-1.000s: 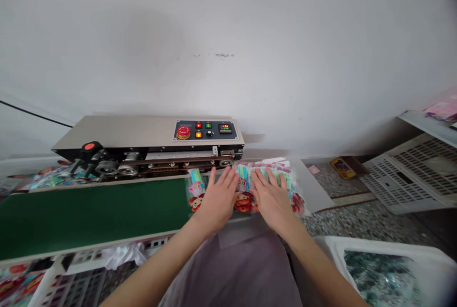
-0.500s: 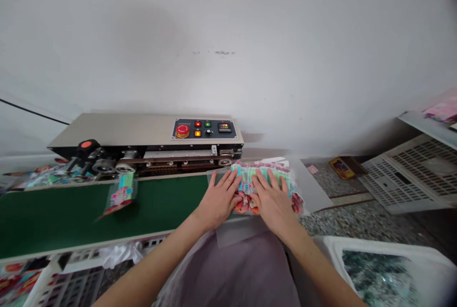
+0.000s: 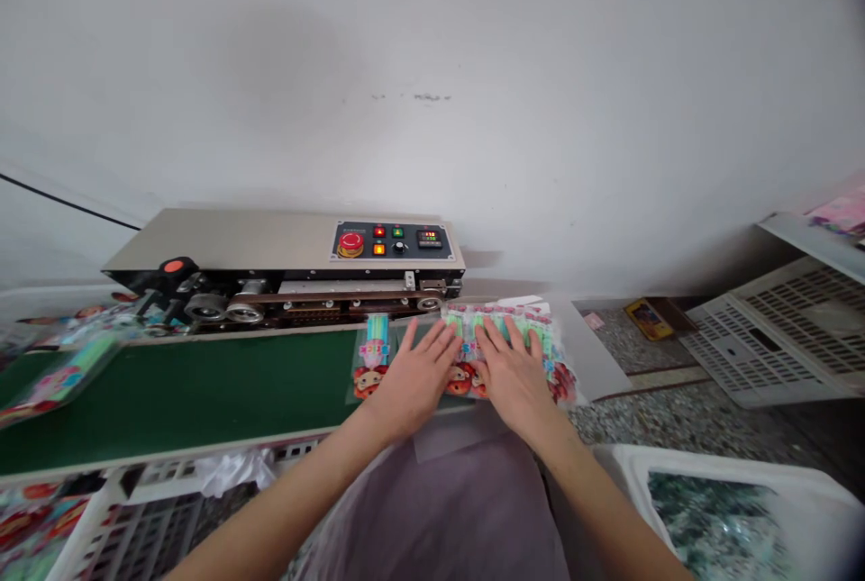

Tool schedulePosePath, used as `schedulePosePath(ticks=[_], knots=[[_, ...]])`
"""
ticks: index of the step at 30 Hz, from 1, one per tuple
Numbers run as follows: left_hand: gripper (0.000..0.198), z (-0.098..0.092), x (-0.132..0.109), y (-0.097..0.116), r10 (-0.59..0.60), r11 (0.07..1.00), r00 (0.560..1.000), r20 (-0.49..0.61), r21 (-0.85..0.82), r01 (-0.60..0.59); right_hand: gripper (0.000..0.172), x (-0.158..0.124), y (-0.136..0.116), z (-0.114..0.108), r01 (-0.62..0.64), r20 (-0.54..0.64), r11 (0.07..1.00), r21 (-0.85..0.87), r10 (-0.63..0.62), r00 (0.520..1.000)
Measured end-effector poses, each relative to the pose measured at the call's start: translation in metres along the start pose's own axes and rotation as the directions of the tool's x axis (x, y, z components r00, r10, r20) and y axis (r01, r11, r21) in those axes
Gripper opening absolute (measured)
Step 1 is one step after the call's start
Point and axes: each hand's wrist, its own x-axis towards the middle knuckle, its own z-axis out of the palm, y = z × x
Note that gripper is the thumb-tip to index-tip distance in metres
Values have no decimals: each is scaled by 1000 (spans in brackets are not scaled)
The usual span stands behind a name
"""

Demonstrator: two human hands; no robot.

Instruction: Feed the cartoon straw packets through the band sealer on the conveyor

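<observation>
Clear packets (image 3: pixel 555 356) with green sticks and red printed figures lie overlapping at the right end of the green belt (image 3: pixel 257 383). My left hand (image 3: pixel 414 383) rests flat with spread fingers on the left part of this row. Flat on the packets beside it, my right hand (image 3: pixel 514 376) has its fingers apart. One packet (image 3: pixel 370 360) lies on the belt just left of my left hand, by the sealing machine (image 3: pixel 236 239). Another packet (image 3: pixel 68 374) lies tilted at the belt's far left.
A white tub (image 3: pixel 628 464) with a dark glittery bag stands at the lower right. White crates (image 3: pixel 763 338) lean at the right, near a small yellow box (image 3: pixel 647 318). More packets (image 3: pixel 44 518) fill a container at the lower left.
The packet on the belt has moved left, away from the machine's rollers. A packet now shows on the belt left of my left hand. My hands have hardly moved.
</observation>
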Motion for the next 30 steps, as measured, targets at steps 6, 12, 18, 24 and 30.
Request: schedulePosePath(ticks=[6,12,18,24,30], knots=[[57,17,-2,-3,-41,999,999,28,-22,41,47,1,2,0,36,19,999,27,-36,999],[56,-3,-17,-7,-214,977,977,13,21,214,48,7,-10,-2,103,33,991,88,-106,994],[56,1,14,15,-46,997,999,11,-66,47,47,-2,5,-7,-10,-39,1000,-10,10,999],[56,19,5,2,-76,996,997,31,-53,78,44,-2,6,6,2,-23,999,-35,-2,1000],[54,-9,-16,-17,-207,978,976,68,44,205,47,2,-5,0,36,2,999,22,-36,999]])
